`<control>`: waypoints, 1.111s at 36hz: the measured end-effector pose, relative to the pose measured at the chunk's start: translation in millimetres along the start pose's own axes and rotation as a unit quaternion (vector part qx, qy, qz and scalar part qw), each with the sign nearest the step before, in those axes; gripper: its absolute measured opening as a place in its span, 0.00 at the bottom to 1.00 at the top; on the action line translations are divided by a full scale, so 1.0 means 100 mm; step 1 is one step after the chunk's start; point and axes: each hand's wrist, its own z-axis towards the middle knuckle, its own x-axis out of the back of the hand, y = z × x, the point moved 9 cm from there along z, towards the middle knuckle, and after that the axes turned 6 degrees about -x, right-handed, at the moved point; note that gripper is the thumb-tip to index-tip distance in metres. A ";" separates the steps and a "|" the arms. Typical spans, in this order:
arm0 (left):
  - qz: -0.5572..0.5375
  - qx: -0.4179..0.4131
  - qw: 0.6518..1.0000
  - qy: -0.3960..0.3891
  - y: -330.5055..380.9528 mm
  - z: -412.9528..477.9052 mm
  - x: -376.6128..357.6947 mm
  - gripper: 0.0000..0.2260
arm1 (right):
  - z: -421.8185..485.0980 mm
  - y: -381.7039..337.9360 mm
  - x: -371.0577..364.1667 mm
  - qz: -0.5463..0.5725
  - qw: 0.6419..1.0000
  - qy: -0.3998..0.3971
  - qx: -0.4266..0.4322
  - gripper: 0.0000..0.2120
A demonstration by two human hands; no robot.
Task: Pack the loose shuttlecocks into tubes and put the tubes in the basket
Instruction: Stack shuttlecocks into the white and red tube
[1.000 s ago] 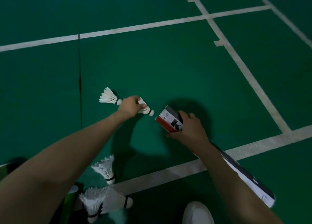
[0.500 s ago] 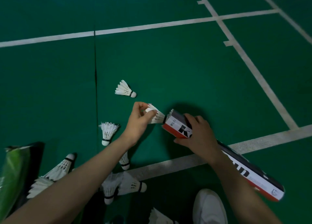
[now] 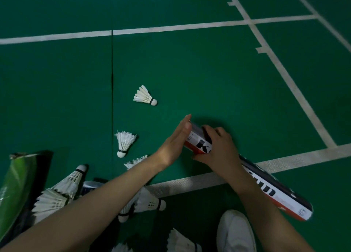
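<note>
My right hand (image 3: 218, 149) grips a long white, black and red shuttlecock tube (image 3: 275, 193) near its open end, the tube slanting down to the right above the court floor. My left hand (image 3: 175, 141) lies flat with straight fingers against the tube's mouth, covering it. The shuttlecock it held is out of sight. One loose white shuttlecock (image 3: 145, 96) lies on the floor beyond the hands, another (image 3: 124, 142) to the left. Several more shuttlecocks (image 3: 60, 193) lie near my left forearm and at the bottom edge.
The floor is green court matting with white lines (image 3: 190, 183) and a dark seam (image 3: 112, 81). A green and black bag-like object (image 3: 15, 191) is at the far left. A white shoe (image 3: 235, 231) shows at the bottom.
My left hand carried a shuttlecock from the floor to the tube's mouth, and now presses flat over the opening with the shuttlecock gone from view. The view has tilted down.
</note>
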 end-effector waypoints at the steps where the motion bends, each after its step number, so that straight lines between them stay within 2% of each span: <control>1: 0.008 0.006 1.000 -0.003 -0.01 0.01 0.00 0.31 | 0.01 -0.01 -0.01 0.002 1.000 -0.001 0.001 0.44; 5: -0.007 0.046 0.999 -0.014 0.02 0.07 0.09 0.24 | 0.11 -0.04 -0.06 0.007 1.000 -0.014 0.001 0.45; 7: 0.028 0.041 0.999 0.004 0.06 0.17 0.28 0.23 | 0.21 -0.06 -0.09 0.011 1.000 -0.029 -0.005 0.45; 10: 0.116 0.049 0.983 0.136 -0.03 0.43 0.85 0.22 | 0.39 -0.07 -0.13 0.000 0.999 -0.048 -0.014 0.45; 12: 0.178 0.095 0.953 0.227 -0.13 0.58 1.23 0.26 | 0.50 -0.04 -0.13 -0.009 0.998 -0.051 -0.023 0.43; 13: 0.220 0.114 0.937 0.248 -0.15 0.63 1.37 0.28 | 0.55 -0.01 -0.12 -0.010 0.998 -0.052 -0.029 0.43; 17: 0.330 0.139 0.897 0.260 -0.23 0.85 1.77 0.32 | 0.66 0.08 -0.10 -0.006 0.998 -0.055 -0.041 0.43; 21: 0.349 0.158 0.894 0.233 -0.30 1.00 1.91 0.33 | 0.74 0.12 -0.10 -0.009 0.997 -0.069 -0.035 0.42; 26: 0.300 0.119 0.899 0.296 -0.26 1.02 1.92 0.22 | 0.79 0.14 -0.07 -0.004 0.997 -0.074 -0.032 0.41; 31: 0.259 0.084 0.912 0.306 -0.26 0.99 1.75 0.08 | 0.76 0.12 -0.11 -0.003 0.996 -0.083 -0.036 0.42; 37: 0.158 0.024 0.964 0.213 -0.24 0.87 1.26 0.07 | 0.62 0.03 -0.16 -0.011 0.996 -0.087 -0.025 0.43; 40: 0.096 -0.012 0.973 0.211 -0.19 0.66 1.17 0.09 | 0.54 -0.02 -0.16 -0.020 0.996 -0.081 -0.019 0.43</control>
